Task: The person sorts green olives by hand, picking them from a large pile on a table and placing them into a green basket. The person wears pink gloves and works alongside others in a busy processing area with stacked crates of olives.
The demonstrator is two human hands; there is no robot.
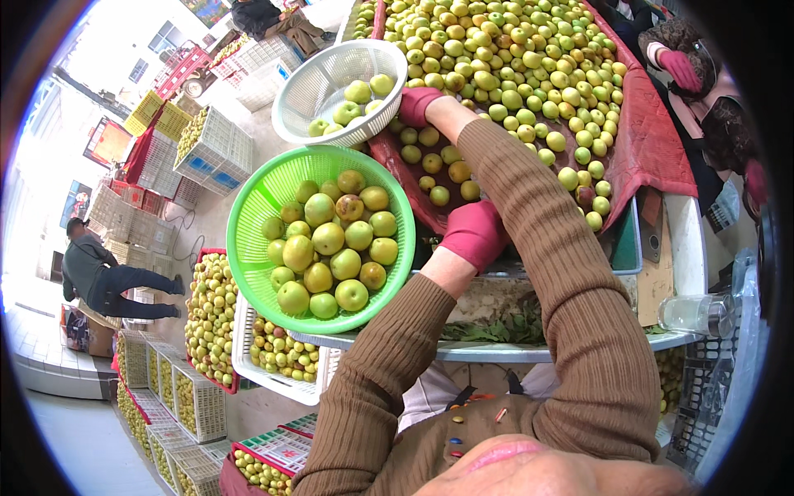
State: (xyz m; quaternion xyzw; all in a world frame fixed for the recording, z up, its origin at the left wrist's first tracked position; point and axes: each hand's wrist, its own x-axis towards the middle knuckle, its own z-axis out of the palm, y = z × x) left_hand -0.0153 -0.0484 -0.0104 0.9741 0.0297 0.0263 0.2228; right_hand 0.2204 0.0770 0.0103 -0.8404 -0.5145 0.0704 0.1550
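My right hand [420, 106], in a pink glove, reaches across to the right rim of a white plastic colander [291, 105] with several green fruits in it. The rim partly hides its fingers, so its grip is unclear. My left hand [474, 234], also pink-gloved, is lower, at the near edge of the red cloth lining; its fingers point away and are hidden. A green plastic colander [248, 279] full of yellow-green fruits [327, 239] stands to the left of it. Many loose fruits [484, 46] lie on the red lining [651, 136] beyond my hands.
A lidded glass jar [695, 315] lies on its side at the right, by a phone-like dark object [651, 245]. A white crate of fruits [273, 372] stands below the green colander. Stacked crates [198, 403] line the left. Pink-gloved co-worker's hand [680, 69] at upper right; a person [99, 273] stands left.
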